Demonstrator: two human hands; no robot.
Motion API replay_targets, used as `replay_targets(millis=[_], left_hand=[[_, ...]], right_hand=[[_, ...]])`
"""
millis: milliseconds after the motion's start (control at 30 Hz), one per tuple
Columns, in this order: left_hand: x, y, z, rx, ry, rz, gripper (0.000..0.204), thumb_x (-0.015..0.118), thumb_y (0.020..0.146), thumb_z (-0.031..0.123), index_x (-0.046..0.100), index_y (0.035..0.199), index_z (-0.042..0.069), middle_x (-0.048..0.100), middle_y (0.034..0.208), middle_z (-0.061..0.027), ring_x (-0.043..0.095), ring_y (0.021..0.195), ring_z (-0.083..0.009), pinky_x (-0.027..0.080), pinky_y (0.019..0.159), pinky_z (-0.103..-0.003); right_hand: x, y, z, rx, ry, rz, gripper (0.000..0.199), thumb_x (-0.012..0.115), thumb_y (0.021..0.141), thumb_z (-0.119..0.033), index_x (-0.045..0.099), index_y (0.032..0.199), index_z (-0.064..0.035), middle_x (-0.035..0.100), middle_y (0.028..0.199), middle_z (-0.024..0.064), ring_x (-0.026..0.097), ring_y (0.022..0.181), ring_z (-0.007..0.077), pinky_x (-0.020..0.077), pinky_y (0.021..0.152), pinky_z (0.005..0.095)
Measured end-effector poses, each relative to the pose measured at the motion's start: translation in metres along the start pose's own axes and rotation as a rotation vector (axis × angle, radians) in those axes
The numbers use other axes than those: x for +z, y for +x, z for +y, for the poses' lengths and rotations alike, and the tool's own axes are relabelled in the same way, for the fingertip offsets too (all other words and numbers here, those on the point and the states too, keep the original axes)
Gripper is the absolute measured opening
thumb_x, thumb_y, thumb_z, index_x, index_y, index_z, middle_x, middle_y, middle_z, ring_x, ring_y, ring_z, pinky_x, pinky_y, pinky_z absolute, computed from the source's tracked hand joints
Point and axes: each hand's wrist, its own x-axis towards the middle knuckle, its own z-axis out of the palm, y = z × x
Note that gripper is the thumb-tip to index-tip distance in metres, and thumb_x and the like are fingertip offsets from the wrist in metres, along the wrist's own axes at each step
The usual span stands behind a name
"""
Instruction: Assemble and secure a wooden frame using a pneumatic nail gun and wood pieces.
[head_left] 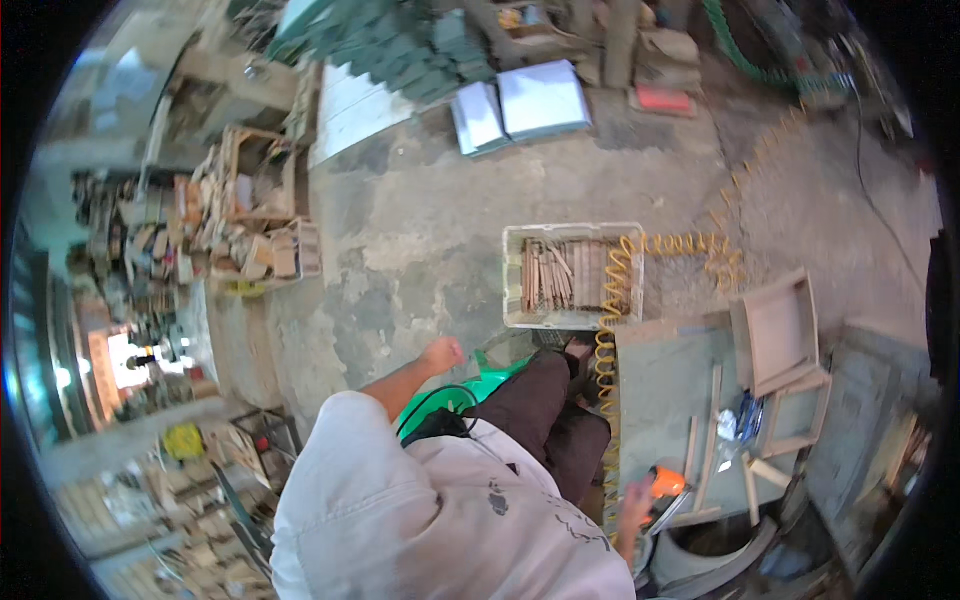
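While left hand (441, 354) fisted, fingers together, right hand (637, 503) fingers clamp orange tool (664, 483).

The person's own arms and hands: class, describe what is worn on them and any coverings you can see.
Both hands are bare, with no gloves. The left hand ends a forearm bare up to about the elbow, where a loose pale grey-white short sleeve begins. The right hand is also uncovered; its arm is mostly hidden behind the same pale shirt, which carries dark smudges. No watch or rings can be made out.
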Motion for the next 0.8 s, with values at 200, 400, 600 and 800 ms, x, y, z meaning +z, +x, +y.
replay_targets(millis=[200, 400, 600, 800], left_hand=[[0.028, -0.022, 0.051, 0.026, -0.191, -0.008, 0.02, 0.081, 0.067, 0.024, 0.073, 0.078, 0.009, 0.072, 0.082, -0.0126, 0.07, 0.077, -0.0274, 0.056, 0.072, -0.04], [0.076, -0.073, -0.023, 0.007, -0.088, 0.107, 0.014, 0.069, 0.073, 0.023, 0.075, 0.08, 0.012, 0.071, 0.087, -0.0168, 0.07, 0.083, -0.0339, 0.056, 0.077, -0.044], [0.093, -0.184, -0.06, -0.191, -0.032, 0.111, 0.019, 0.07, 0.074, 0.027, 0.076, 0.083, 0.012, 0.071, 0.092, -0.0154, 0.069, 0.088, -0.034, 0.055, 0.082, -0.044], [0.111, -0.226, -0.107, -0.348, -0.19, 0.082, 0.032, 0.077, 0.075, 0.038, 0.076, 0.095, 0.012, 0.069, 0.108, -0.0163, 0.067, 0.098, -0.0343, 0.053, 0.09, -0.044]], right_hand=[[0.005, -0.027, 0.182, 0.192, -0.021, -0.559, 0.022, 0.064, 0.093, -0.017, 0.068, 0.103, 0.002, 0.068, 0.079, 0.0069, 0.063, 0.072, 0.0141, 0.0508, 0.065, 0.0303], [-0.072, 0.06, 0.0, 0.037, -0.04, -0.475, 0.017, 0.062, 0.091, -0.012, 0.068, 0.088, 0.0039, 0.068, 0.075, 0.0099, 0.062, 0.063, 0.0152, 0.05, 0.059, 0.0301], [-0.111, 0.159, -0.025, -0.154, -0.187, -0.295, 0.018, 0.069, 0.084, -0.014, 0.069, 0.078, 0.0033, 0.067, 0.069, 0.0089, 0.062, 0.061, 0.0158, 0.0501, 0.06, 0.0302], [-0.071, 0.171, -0.1, -0.249, -0.246, -0.355, 0.017, 0.074, 0.08, -0.017, 0.073, 0.082, 0.0002, 0.068, 0.067, 0.0082, 0.062, 0.063, 0.014, 0.049, 0.061, 0.0271]])
